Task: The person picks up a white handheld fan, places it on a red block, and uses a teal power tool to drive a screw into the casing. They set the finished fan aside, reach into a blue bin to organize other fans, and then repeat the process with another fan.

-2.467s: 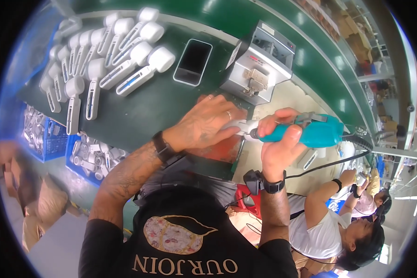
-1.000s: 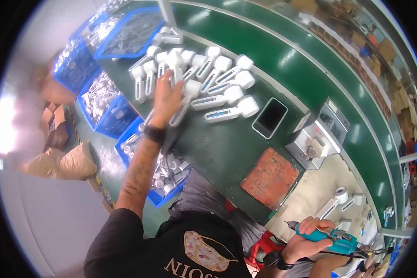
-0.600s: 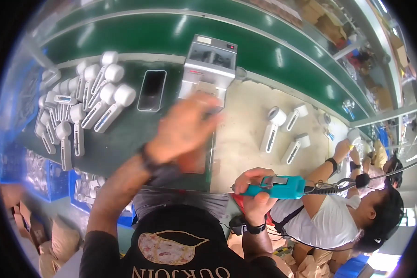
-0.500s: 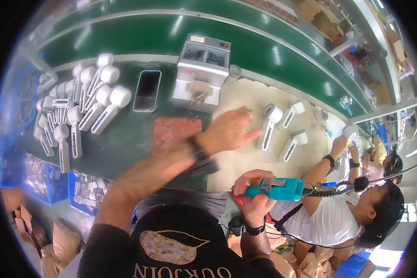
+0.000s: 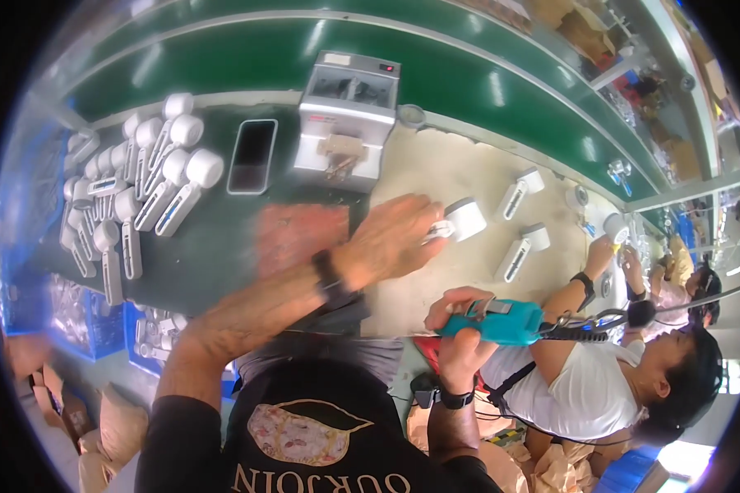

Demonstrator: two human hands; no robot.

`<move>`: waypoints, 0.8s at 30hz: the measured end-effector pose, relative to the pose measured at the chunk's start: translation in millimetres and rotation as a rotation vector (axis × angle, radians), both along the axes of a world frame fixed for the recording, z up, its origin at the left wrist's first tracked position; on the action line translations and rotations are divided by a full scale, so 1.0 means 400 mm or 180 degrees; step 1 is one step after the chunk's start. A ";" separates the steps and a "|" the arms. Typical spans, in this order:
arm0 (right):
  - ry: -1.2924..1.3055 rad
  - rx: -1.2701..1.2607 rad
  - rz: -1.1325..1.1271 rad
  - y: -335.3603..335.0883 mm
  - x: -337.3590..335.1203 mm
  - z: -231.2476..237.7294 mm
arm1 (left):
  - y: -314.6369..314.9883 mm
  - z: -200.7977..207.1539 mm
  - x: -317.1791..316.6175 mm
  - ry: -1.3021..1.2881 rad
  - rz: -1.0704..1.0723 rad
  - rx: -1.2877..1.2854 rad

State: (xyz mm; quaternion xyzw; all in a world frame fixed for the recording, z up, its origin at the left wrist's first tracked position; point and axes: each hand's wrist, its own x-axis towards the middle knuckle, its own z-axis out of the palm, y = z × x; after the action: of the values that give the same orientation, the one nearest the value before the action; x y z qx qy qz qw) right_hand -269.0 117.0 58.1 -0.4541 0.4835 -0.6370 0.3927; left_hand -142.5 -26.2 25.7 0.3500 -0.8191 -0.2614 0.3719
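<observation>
Beige sheet (image 5: pixel 481 255): biggest; two more white parts (image 5: pixel 520 222) lie on it.
Grey machine (image 5: pixel 347 119): at the sheet's far left corner.
Teal driver (image 5: pixel 506 323): my right hand (image 5: pixel 460 353) wraps it, well apart from my left.
Left hand (image 5: pixel 395 238): palm down, fingers closed on the held white part (image 5: pixel 469 219), over the sheet.
Held white part: looks light, stiff, smooth, maybe slippery; could crack if dropped.
Handle (image 5: pixel 440 231): slim, best hold, mostly under my fingers; round head pokes out right.

Bench (image 5: pixel 197 263): green and cream, stood before green panel (image 5: pixel 247 57). Rack (image 5: pixel 621 70): grey, held boxes (image 5: pixel 582 38). Window (image 5: pixel 725 375): shone, lower right.
</observation>
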 end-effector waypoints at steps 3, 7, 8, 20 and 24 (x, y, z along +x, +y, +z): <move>-0.0014 -0.0032 0.0131 -0.041 0.020 -0.005 | 0.068 0.028 0.142 -0.0284 0.0112 -0.0296; -0.0094 -0.0195 0.0307 -0.094 0.098 0.009 | 0.082 -0.027 0.275 -0.0579 0.0116 -0.0526; -0.0172 -0.0305 0.0381 -0.105 0.120 0.016 | 0.090 -0.037 0.290 -0.0577 0.0150 -0.0487; -0.0300 -0.0670 0.0704 -0.232 0.252 0.038 | 0.100 -0.057 0.348 -0.0101 0.0144 -0.0460; -0.0302 -0.0793 0.0741 -0.298 0.246 0.047 | 0.067 -0.066 0.352 -0.0004 0.0252 -0.0398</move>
State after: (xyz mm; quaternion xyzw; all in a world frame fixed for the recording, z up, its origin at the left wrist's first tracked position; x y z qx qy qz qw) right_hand -170.4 -2.3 77.0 -0.5216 0.3260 -0.6629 0.4269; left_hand -1.8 0.6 -0.8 0.3583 -0.8196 -0.1946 0.4025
